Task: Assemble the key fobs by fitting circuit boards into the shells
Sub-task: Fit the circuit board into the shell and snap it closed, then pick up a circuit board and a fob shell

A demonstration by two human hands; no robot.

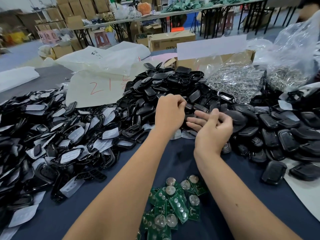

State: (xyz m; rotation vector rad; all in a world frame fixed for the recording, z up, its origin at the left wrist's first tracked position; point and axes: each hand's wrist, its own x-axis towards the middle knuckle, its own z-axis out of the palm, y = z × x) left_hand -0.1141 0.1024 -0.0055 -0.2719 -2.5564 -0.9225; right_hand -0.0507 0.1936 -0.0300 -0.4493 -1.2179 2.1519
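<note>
Hands meet over the far shell pile (166, 87): left hand (168, 114) curled, its catch hidden; right hand (212, 126) loosely spread.

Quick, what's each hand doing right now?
Left hand: fingers curled, pinching a black shell.
Right hand: open, fingers relaxed, holding nothing visible.

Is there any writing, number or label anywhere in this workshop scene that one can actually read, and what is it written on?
"21", in red marker, followed by a red mark cut off by the shell pile: on the white plastic bag behind the black shells.
"DTVA", cut off at its right: on the cardboard box on the floor.
Dark handwriting on the upper white bag: too small and blurred to read.
Square printed label on that cardboard box: unreadable.
</note>
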